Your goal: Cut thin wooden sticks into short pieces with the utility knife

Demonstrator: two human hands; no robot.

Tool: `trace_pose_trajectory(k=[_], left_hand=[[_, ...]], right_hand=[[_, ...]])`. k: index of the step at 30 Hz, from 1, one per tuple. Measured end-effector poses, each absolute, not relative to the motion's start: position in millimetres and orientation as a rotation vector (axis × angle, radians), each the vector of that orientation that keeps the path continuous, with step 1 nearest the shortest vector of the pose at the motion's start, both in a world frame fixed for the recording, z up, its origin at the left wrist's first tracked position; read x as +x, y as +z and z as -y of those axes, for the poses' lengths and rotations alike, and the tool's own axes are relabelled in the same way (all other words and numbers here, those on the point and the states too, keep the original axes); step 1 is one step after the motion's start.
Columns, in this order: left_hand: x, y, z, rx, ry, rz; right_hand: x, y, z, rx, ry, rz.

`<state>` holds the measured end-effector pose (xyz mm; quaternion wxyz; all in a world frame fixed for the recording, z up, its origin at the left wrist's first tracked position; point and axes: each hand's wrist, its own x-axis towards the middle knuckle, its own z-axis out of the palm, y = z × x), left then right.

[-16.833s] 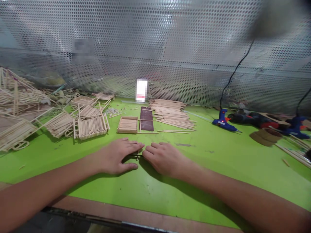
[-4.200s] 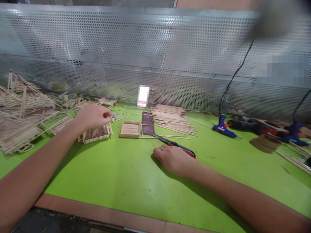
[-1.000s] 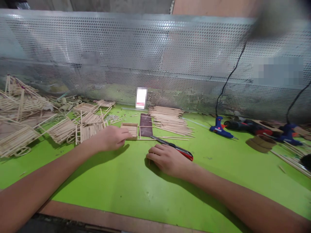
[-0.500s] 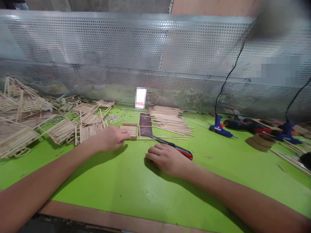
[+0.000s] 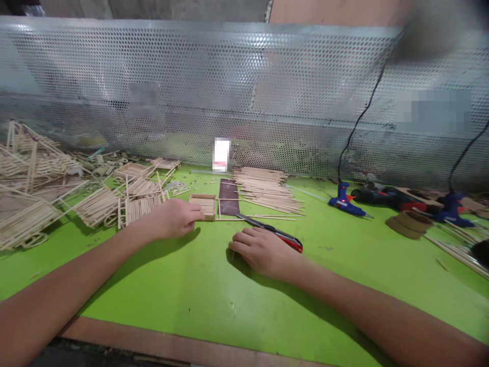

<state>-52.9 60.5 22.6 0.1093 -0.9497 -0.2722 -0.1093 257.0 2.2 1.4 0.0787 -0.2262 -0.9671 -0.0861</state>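
Note:
My left hand is closed at the front left corner of a small tray of thin wooden sticks, its fingertips over the edge. Just right of the tray lies a dark brown flat strip. A thin stick runs along the front of both. My right hand rests on the green table with its fingers curled; whatever they may hold is hidden underneath. Behind its knuckles lies a red and black utility knife, blade out, its tip pointing toward the strip.
A pile of loose sticks lies behind the knife. Stick-built frames crowd the left side. To the right are a blue glue gun with a cord, a second glue gun and a brown ring. A perforated metal screen stands behind.

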Motion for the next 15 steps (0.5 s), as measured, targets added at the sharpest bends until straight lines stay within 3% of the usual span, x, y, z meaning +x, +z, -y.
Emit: trace_pose_trajectory(k=[15], left_hand=[[-51.2,24.0,-59.6,-2.809,-0.341,0.801]], right_hand=[[255.1,4.8,-1.7,-0.693,-0.206,2.870]])
